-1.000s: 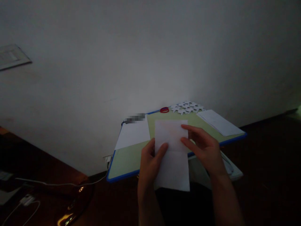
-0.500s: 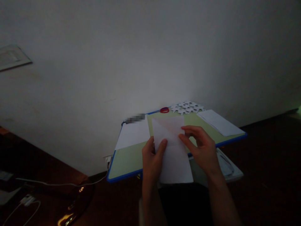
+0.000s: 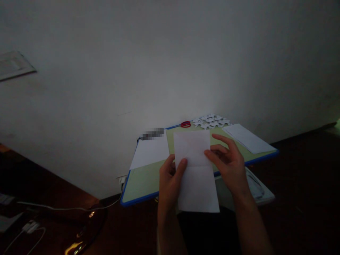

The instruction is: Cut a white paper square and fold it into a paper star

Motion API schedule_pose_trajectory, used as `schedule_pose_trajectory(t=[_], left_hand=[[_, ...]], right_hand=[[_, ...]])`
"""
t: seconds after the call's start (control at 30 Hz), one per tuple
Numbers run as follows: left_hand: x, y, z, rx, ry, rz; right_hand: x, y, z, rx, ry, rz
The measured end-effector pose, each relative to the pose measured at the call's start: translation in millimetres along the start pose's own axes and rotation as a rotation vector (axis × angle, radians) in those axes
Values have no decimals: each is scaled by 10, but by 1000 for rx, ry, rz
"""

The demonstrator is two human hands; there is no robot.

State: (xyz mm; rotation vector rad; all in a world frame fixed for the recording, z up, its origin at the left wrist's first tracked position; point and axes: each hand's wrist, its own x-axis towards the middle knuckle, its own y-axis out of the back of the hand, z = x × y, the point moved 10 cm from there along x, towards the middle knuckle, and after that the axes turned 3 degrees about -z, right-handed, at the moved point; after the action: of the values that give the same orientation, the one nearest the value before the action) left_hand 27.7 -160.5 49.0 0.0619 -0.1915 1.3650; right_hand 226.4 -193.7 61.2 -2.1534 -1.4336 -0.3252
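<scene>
A white sheet of paper [image 3: 195, 187], narrow and upright, is held above the near edge of the table. A horizontal crease crosses it about midway up. My left hand [image 3: 171, 177] grips its left edge, thumb flat on the front and fingers mostly hidden behind. On the other side, my right hand [image 3: 230, 163] has its thumb on the right edge, with curled fingers beside and partly behind the paper. The right index finger is raised away from the sheet.
The light green table [image 3: 145, 184] has a blue rim. On it are another white sheet [image 3: 151, 152], red-handled scissors [image 3: 185, 124], folded paper pieces [image 3: 211, 121] and a paper stack [image 3: 248, 138]. A white wall [image 3: 170, 63] stands behind; a cable [image 3: 66, 208] runs at left.
The diagonal line across the paper's upper part is gone, and that part looks flatter. My right index finger has come off the right edge, and the thumb has shifted slightly down.
</scene>
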Motion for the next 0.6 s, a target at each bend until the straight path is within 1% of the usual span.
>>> schedule_pose_trajectory(t=[0.2,0.3,0.37,0.5,0.6], left_hand=[[17,3,-9,15,-9,-10],[20,-18,-13,24,-11,-45],[17,-58,-16,46,-11,-96],[-2,-154,-20,78,-7,-207],[-3,-174,-23,91,2,-226]], right_hand=[[11,12,-8,-35,16,-3],[13,-16,15,-17,-8,-35],[8,-41,51,-16,-52,-61],[-28,-44,181,-32,-210,-75],[-56,-18,235,-28,-272,-66]])
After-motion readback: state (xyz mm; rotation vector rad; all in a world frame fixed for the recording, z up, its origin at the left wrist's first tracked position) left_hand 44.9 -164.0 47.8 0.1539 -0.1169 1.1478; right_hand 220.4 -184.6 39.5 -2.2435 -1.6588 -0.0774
